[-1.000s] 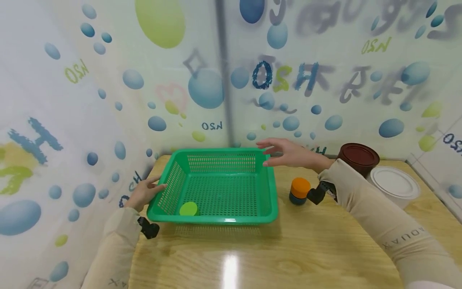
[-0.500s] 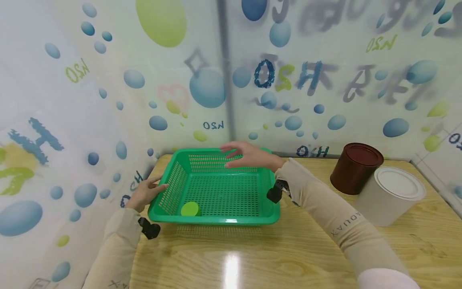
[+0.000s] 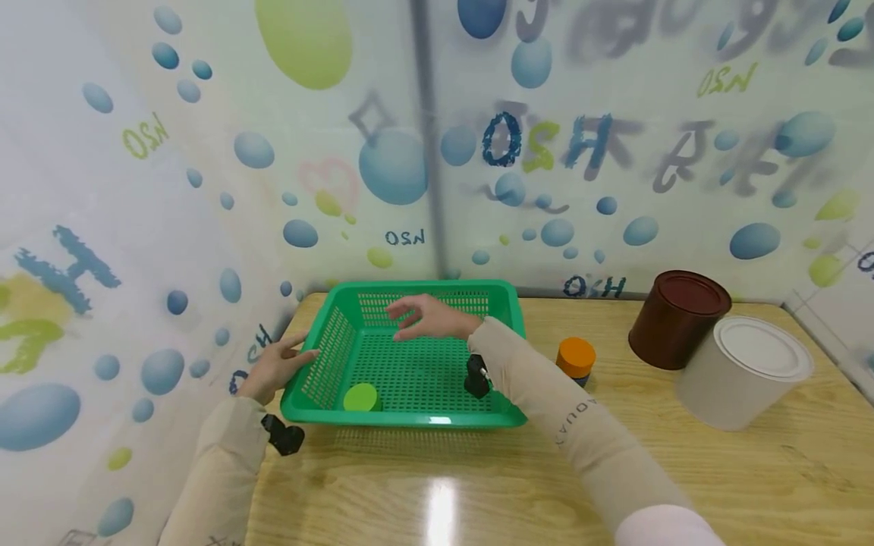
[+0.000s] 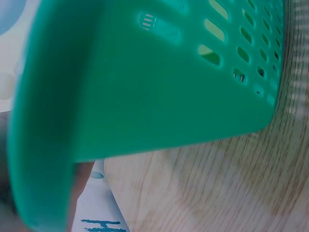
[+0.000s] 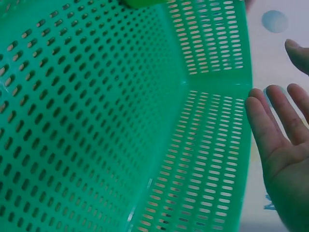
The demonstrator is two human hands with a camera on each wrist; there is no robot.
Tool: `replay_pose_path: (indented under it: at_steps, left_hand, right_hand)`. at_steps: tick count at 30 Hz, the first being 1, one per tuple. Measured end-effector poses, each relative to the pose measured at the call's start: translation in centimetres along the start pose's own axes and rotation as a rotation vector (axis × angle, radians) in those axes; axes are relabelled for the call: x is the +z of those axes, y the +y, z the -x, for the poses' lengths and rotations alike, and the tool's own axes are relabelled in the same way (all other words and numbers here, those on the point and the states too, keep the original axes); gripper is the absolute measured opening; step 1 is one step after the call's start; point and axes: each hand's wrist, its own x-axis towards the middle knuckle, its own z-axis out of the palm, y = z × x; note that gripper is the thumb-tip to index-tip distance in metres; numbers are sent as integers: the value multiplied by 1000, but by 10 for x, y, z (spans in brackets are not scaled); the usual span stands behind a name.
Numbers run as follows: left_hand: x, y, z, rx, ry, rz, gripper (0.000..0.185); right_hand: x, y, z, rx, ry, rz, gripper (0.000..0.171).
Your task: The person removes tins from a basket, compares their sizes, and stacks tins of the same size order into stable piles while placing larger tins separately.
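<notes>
A green perforated plastic basket (image 3: 437,418) stands on the wooden table. In the head view my left hand (image 3: 271,369) rests at its left rim with fingers extended; the left wrist view shows mostly the basket wall, and the rim hides most of that hand. Over the basket, toward its back, my right hand (image 3: 430,317) is held in the air with loosely bent fingers and nothing in them. The right wrist view shows its palm bare, fingers spread near the rim. A light green round-topped object (image 3: 362,397) lies inside, at the basket's near left corner.
Right of the basket stands a small container with an orange top (image 3: 576,355) and dark base, partly behind the right sleeve. Farther right are a dark brown can (image 3: 676,322) and a white tub (image 3: 744,371). A patterned wall covering (image 3: 573,91) closes off the back and left.
My right hand has travelled left from the basket's back right corner to above its middle, and slightly lower. The orange-topped container shows again beside the sleeve. My left hand stays at the rim.
</notes>
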Motion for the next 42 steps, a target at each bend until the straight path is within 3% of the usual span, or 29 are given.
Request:
replay_pose_path:
  at_steps: [12, 23, 32, 42]
  left_hand:
    - [1, -2, 1, 9, 12, -43, 66]
    - [0, -1, 0, -7, 17, -43, 65]
    - [1, 1, -3, -32, 32, -24, 63]
    - [2, 0, -2, -57, 55, -40, 64]
  right_hand:
    - [27, 23, -15, 34, -33, -34, 53]
    - [45, 28, -25, 34, -145, -16, 56]
    - [53, 31, -31, 83, -288, 33, 59]
    - [63, 30, -39, 20, -443, 90, 59]
